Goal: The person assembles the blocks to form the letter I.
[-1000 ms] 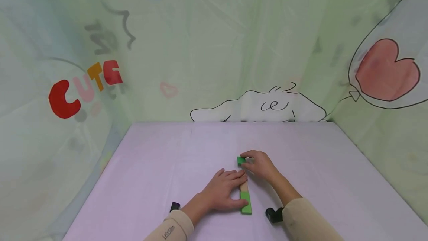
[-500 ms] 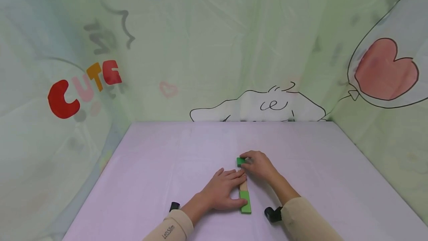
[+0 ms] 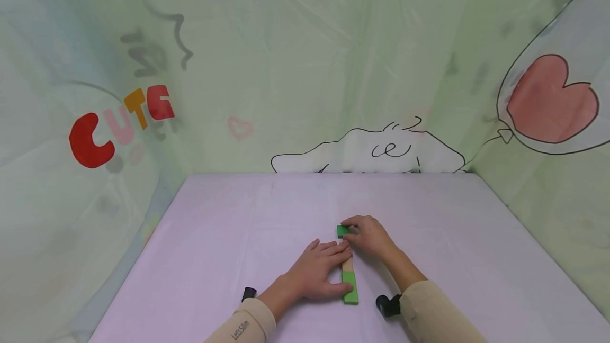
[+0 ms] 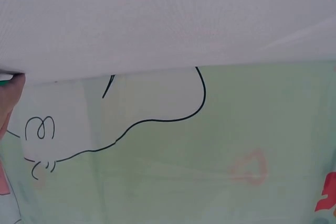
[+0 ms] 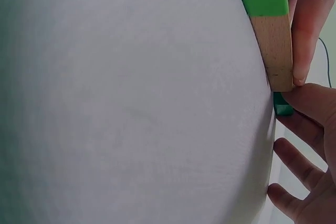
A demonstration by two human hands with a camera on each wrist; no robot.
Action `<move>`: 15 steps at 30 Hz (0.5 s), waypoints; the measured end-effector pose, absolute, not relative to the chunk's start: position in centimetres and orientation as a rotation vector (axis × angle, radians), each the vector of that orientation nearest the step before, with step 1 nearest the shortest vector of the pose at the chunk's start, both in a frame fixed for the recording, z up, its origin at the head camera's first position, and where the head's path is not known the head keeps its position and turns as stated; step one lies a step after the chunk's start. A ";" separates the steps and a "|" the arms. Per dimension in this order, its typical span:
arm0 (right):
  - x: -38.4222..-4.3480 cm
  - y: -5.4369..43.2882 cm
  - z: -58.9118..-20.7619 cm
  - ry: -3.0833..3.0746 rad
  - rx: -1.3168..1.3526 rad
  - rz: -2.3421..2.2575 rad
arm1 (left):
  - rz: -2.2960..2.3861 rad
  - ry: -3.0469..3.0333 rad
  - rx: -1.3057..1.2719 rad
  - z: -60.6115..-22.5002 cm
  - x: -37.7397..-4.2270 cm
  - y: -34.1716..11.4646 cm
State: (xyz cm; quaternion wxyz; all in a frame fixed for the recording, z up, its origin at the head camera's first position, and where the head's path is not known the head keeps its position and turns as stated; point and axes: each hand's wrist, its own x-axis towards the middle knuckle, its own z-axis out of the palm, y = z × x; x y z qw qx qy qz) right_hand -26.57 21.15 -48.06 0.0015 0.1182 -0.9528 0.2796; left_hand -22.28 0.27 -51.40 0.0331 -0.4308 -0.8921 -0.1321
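In the head view a wooden bar lies on the table, pointing away, with a light green near end (image 3: 350,289) and a bare wood stretch (image 3: 348,264). My left hand (image 3: 314,275) rests across it, fingers straight, thumb on the green end; the fingers cover part of the wood. At the bar's far end my right hand (image 3: 373,236) pinches a small dark green block (image 3: 342,231) between thumb and fingers. In the right wrist view the dark green block (image 5: 283,104) sits right by the bar's wooden end (image 5: 275,56); whether they touch I cannot tell.
A pale lilac cloth covers the table (image 3: 238,216). Printed curtains (image 3: 305,68) stand behind and at both sides. Black devices show by the left wrist (image 3: 249,294) and the right wrist (image 3: 388,306).
My right hand has shifted very slightly toward me with the dark green block, nearer the bar's far end. The left hand and the bar look still.
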 end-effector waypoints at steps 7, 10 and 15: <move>-26.6 21.2 -47.9 -2.993 0.384 0.872 | -0.407 -2.738 -1.328 -51.2 -22.3 0.3; -26.6 21.1 -47.8 -2.990 0.379 0.879 | -0.399 -2.732 -1.322 -51.3 -22.3 0.3; -26.6 21.2 -47.8 -2.992 0.383 0.878 | -0.412 -2.750 -1.324 -51.3 -22.3 0.3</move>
